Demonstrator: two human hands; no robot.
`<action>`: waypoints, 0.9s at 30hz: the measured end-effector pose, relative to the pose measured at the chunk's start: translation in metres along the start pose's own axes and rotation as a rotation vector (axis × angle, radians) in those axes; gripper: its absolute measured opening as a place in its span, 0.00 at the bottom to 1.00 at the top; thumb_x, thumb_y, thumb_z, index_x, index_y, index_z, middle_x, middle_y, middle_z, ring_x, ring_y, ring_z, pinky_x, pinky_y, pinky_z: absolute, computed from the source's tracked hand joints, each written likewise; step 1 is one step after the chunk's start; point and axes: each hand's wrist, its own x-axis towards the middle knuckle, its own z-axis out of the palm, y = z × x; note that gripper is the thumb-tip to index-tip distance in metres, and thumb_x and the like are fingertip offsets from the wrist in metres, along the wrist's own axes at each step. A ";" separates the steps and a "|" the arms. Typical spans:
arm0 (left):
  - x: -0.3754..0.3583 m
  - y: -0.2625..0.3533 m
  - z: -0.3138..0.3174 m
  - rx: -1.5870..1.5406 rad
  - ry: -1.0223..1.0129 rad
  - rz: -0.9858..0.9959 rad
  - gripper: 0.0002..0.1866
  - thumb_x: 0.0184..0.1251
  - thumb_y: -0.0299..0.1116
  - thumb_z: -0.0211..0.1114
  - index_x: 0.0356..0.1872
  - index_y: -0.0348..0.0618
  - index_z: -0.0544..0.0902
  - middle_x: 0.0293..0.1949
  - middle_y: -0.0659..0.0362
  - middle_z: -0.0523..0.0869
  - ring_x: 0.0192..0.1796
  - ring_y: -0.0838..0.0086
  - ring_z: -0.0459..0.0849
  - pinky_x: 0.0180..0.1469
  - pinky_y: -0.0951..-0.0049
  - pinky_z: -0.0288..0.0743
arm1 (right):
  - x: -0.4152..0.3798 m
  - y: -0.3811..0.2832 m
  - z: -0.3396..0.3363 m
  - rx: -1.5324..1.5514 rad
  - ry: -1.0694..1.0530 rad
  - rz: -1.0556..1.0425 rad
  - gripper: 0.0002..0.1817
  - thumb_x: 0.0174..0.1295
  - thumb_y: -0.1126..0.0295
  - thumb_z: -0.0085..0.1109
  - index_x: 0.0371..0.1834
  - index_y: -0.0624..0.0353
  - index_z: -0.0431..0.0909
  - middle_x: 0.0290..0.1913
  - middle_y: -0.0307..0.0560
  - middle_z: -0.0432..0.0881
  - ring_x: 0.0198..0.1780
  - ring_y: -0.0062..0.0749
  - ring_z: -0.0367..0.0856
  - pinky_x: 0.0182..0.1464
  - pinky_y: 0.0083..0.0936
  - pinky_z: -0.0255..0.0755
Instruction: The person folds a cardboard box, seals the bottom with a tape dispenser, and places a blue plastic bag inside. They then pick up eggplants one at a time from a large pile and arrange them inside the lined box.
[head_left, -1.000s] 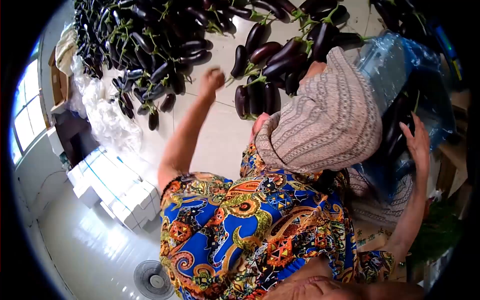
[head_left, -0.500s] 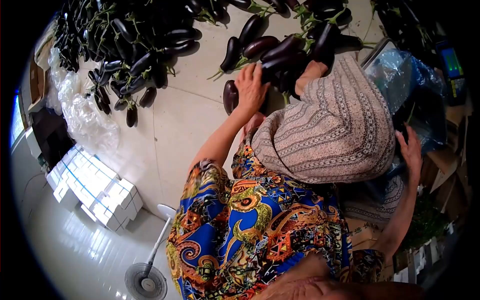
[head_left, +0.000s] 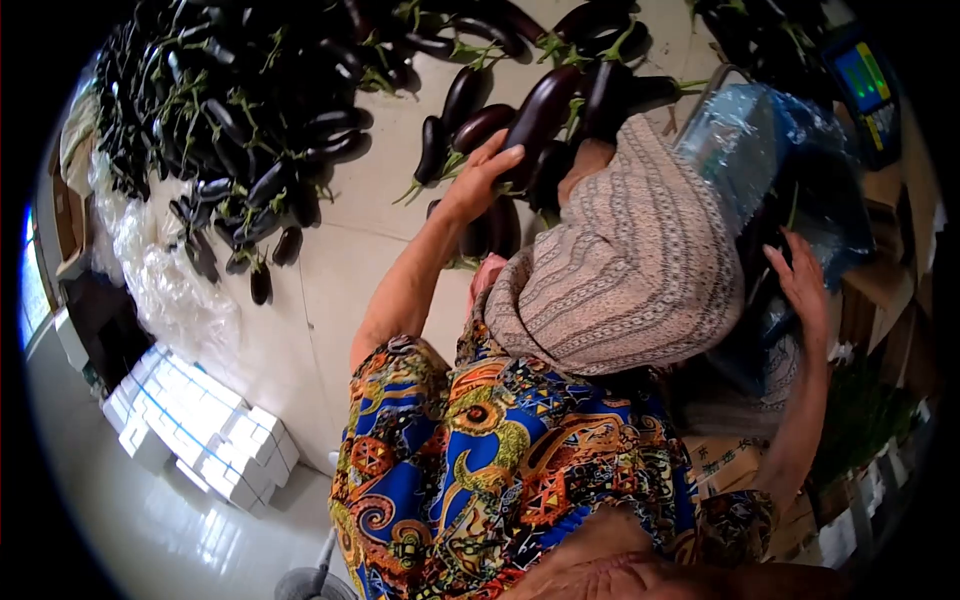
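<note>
My left hand [head_left: 478, 182] is closed around the lower end of a long, dark purple eggplant [head_left: 543, 108], tilted with its stem end away from me. Several more eggplants lie about it on the floor, among them a reddish-purple eggplant [head_left: 483, 128] just beyond my fingers. My right hand [head_left: 803, 285] is open, fingers apart, at the near side of a clear-blue plastic bag [head_left: 735, 125]. A dark eggplant with a green stem shows in the bag's opening, right by those fingertips.
A large heap of eggplants [head_left: 215, 110] covers the far left floor. Crumpled clear plastic [head_left: 165, 270] and strapped white boxes [head_left: 205, 420] stand left. A device with a lit green display [head_left: 862, 82] is at far right. Cardboard [head_left: 725, 462] lies near my right arm.
My left hand has taken hold of an eggplant and raised its stem end. My right hand stays by the bag. The whole view has shifted slightly.
</note>
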 end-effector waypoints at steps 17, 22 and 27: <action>0.031 0.153 0.278 1.520 -1.171 0.991 0.34 0.37 0.19 0.72 0.55 0.48 0.78 0.58 0.62 0.78 0.68 0.57 0.69 0.67 0.53 0.64 | 0.053 -0.009 0.035 0.051 0.110 -0.051 0.31 0.60 0.56 0.57 0.64 0.62 0.66 0.50 0.59 0.80 0.56 0.53 0.77 0.54 0.46 0.71; 0.048 0.111 0.302 1.649 -1.459 0.967 0.35 0.40 0.12 0.66 0.54 0.54 0.78 0.57 0.64 0.78 0.70 0.59 0.65 0.68 0.52 0.59 | 0.074 -0.024 0.033 0.131 0.108 0.092 0.30 0.49 0.67 0.57 0.57 0.69 0.67 0.40 0.57 0.84 0.46 0.54 0.83 0.49 0.44 0.75; 0.058 0.094 0.318 1.719 -1.574 0.949 0.33 0.40 0.12 0.66 0.52 0.55 0.81 0.57 0.65 0.78 0.70 0.60 0.63 0.69 0.53 0.57 | 0.082 -0.001 0.057 0.091 0.241 -0.061 0.27 0.59 0.59 0.61 0.56 0.67 0.71 0.46 0.54 0.85 0.53 0.49 0.82 0.52 0.41 0.74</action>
